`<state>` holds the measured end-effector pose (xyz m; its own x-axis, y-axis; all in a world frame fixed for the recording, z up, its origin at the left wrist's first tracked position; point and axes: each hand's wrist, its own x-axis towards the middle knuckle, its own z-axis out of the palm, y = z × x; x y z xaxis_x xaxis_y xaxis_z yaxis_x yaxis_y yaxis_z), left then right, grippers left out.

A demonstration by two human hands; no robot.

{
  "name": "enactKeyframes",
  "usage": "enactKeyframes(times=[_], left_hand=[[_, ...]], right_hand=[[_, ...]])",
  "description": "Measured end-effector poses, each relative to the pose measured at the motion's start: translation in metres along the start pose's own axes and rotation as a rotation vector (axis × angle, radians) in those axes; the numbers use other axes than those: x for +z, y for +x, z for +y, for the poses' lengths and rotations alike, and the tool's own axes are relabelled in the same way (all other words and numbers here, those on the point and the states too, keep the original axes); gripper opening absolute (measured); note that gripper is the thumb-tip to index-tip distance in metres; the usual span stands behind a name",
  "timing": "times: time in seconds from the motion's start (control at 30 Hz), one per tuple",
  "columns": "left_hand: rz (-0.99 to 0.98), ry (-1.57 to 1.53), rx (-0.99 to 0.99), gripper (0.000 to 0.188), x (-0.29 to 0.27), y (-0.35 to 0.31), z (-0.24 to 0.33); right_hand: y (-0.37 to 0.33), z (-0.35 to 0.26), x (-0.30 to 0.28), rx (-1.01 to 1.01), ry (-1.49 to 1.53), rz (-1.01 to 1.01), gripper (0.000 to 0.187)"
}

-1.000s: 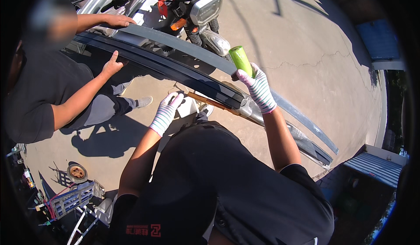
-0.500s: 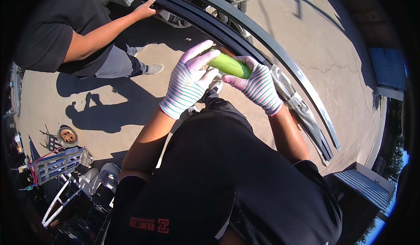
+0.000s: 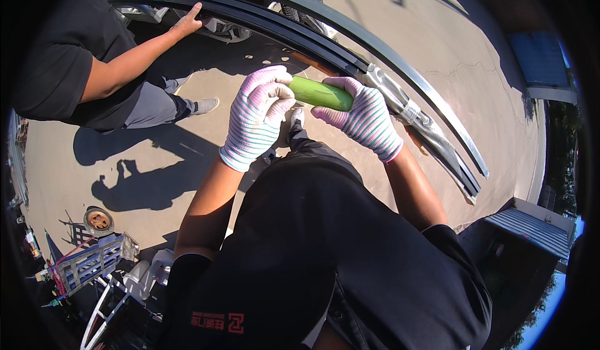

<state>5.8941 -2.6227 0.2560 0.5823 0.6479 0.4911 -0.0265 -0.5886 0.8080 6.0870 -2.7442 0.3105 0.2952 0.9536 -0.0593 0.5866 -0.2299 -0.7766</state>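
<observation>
A glossy green cylinder [image 3: 320, 94], which looks like a roll of wide tape or film, spans the gap between my hands. My right hand [image 3: 369, 114], in a striped knit glove with pink fingertips, wraps around its right end, thumb along the near side. At its left end is my left hand [image 3: 259, 114], gloved alike, with fingers curled and pinched against that end; what the fingertips grip there is partly hidden. Just beyond my hands lie long dark metal profiles [image 3: 275, 20], partly sheathed in clear plastic wrap [image 3: 400, 103].
A co-worker in a dark shirt [image 3: 53, 50] stands at left, one hand [image 3: 187, 22] on the profiles. A vehicle's front wheel [image 3: 289, 11] is behind them. At lower left are a small wheel [image 3: 99, 220] and a cart frame [image 3: 94, 265]. A ribbed metal box [image 3: 531, 228] stands right.
My view has shifted slightly, and the profiles and co-worker appear further left. Both hands keep hold of the green roll, which now lies a little flatter, with more of its left end showing.
</observation>
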Motion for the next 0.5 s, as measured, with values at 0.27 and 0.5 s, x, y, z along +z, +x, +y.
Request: enactKeyframes(times=[0.27, 0.5], left_hand=[[-0.245, 0.076, 0.163, 0.027, 0.017, 0.016, 0.026], [-0.622, 0.52, 0.339, 0.017, 0.013, 0.024, 0.042]], right_hand=[[-0.033, 0.002, -0.012, 0.008, -0.093, -0.023, 0.053], [-0.041, 0.002, -0.003, -0.063, -0.382, -0.068, 0.048]])
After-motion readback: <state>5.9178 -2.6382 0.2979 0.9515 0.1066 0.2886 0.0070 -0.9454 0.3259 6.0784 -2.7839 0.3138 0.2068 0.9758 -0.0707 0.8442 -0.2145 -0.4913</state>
